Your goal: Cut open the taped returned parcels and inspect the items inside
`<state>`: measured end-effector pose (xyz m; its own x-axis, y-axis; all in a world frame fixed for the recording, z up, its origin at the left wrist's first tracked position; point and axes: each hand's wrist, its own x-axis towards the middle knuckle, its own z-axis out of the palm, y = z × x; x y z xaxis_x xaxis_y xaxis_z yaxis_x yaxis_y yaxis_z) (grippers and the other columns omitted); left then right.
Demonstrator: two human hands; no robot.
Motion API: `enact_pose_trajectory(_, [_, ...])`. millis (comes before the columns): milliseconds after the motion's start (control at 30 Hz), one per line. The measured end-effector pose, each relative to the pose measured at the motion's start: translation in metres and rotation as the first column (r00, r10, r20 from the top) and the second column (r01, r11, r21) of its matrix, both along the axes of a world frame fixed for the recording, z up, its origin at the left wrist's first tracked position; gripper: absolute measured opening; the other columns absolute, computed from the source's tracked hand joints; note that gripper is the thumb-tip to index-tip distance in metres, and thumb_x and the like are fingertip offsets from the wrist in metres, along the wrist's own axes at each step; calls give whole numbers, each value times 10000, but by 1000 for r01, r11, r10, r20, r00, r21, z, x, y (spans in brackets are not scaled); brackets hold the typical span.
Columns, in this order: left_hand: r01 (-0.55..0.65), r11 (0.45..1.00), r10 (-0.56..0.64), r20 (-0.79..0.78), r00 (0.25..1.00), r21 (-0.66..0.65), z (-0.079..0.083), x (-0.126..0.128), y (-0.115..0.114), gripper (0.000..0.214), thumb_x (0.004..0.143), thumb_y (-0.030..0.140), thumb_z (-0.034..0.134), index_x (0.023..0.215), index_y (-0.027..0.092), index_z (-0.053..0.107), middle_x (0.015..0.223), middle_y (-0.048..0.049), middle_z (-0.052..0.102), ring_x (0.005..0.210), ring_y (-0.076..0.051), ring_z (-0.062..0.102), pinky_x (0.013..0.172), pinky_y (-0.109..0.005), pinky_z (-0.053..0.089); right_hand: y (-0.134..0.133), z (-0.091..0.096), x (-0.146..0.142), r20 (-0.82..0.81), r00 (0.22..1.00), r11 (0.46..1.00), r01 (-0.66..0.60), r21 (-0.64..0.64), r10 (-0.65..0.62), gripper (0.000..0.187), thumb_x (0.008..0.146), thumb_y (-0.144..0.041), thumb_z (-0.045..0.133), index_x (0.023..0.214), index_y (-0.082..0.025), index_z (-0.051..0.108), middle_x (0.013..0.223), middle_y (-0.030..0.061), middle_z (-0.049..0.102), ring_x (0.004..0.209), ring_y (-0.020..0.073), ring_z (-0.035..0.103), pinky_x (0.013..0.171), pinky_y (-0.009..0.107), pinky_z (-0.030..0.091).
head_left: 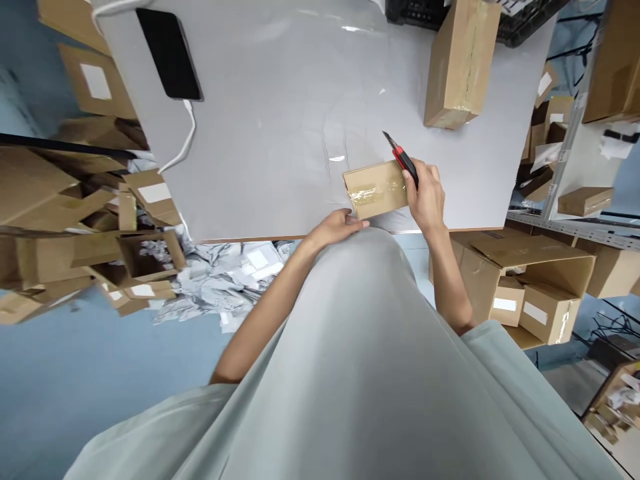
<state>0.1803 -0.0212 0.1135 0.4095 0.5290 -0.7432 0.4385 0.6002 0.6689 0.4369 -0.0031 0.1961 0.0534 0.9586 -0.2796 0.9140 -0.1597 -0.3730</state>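
Observation:
A small flat cardboard box with shiny clear tape across its left part lies near the table's front edge. My left hand is at its lower left corner, with the thumb and fingers closed lightly about that corner. In my right hand is a utility knife with a red and black handle. Its dark blade is out and points up and left, above the box's far edge. The right fingers are wrapped round the handle over the box's right end.
A taped tall carton stands at the back right beside a black crate. A phone with a white cable lies at the left on the grey table. Cartons pile up on both sides; grey plastic bags lie below left.

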Motion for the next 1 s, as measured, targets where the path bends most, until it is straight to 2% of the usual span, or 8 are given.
enact_pose_trajectory(100, [-106, 994, 106, 49, 993, -14, 5, 4, 2, 902, 610, 801, 966, 1240, 178, 795, 1233, -158, 864, 1153, -375, 813, 995, -456, 643, 27, -10, 7, -22, 996, 995, -93, -45, 92, 529, 1238, -438, 263, 1586, -196, 578, 1448, 175, 751, 1402, 316, 636, 1099, 426, 565])
enact_pose_trajectory(167, [-176, 984, 176, 52, 983, -1, 6, 0, 6, 870, 606, 760, 985, 1236, 189, 804, 1307, -152, 854, 1234, -392, 792, 1052, -478, 638, 31, -14, 11, -33, 995, 994, -93, -58, 91, 524, 1238, -483, 272, 1532, -202, 603, 1324, 172, 791, 1261, 324, 702, 1042, 424, 571])
enact_pose_trajectory(267, [-296, 953, 292, 55, 955, 67, 6, -12, 13, 828, 653, 714, 979, 1266, 185, 802, 1403, -162, 822, 1314, -381, 767, 1127, -477, 619, 16, -14, 16, -54, 998, 995, -49, -85, 44, 509, 1232, -501, 286, 1495, -209, 609, 1183, 161, 827, 1083, 337, 757, 939, 410, 568])
enact_pose_trajectory(400, [-390, 889, 393, 39, 919, 241, 4, -16, 30, 710, 903, 735, 807, 1408, 238, 759, 1458, -150, 793, 1310, -324, 766, 1097, -463, 640, -22, -7, 8, -93, 996, 977, -11, -213, -9, 462, 1217, -460, 321, 1462, -201, 616, 1098, 144, 851, 971, 346, 797, 857, 378, 558])
enact_pose_trajectory(500, [-344, 858, 378, -15, 926, 381, 5, -6, 46, 661, 1024, 716, 694, 1517, 275, 707, 1425, -146, 798, 1250, -298, 771, 1057, -448, 645, -49, -4, -10, -185, 982, 952, -23, -306, -36, 430, 1213, -435, 355, 1473, -214, 617, 1101, 120, 866, 975, 326, 818, 856, 358, 571])
enact_pose_trajectory(667, [-145, 812, 227, -77, 971, 565, 10, 14, 72, 635, 1062, 679, 666, 1569, 297, 691, 1516, -144, 731, 1250, -288, 750, 1036, -404, 627, -68, -4, -33, -222, 974, 922, -44, -384, -46, 407, 1200, -385, 406, 1501, -218, 623, 1155, 101, 875, 1012, 307, 826, 886, 349, 581])
enact_pose_trajectory(767, [-97, 786, 165, -57, 985, 610, 10, 22, 86, 510, 1074, 599, 664, 1446, 270, 779, 1534, -126, 730, 1309, -292, 728, 1056, -397, 622, -66, 2, -34, -172, 985, 930, -34, -366, -32, 439, 1201, -365, 390, 1536, -204, 623, 1269, 117, 857, 1074, 313, 815, 899, 353, 572])
enact_pose_trajectory(1000, [-82, 798, 128, -35, 991, 597, 6, 24, 93, 296, 1036, 386, 652, 1132, 222, 878, 1240, -85, 866, 1162, -279, 778, 1060, -400, 617, -48, 27, -30, 33, 998, 954, -46, -295, 59, 533, 1221, -340, 330, 1689, -237, 563, 1504, 131, 757, 1223, 293, 756, 934, 335, 555])
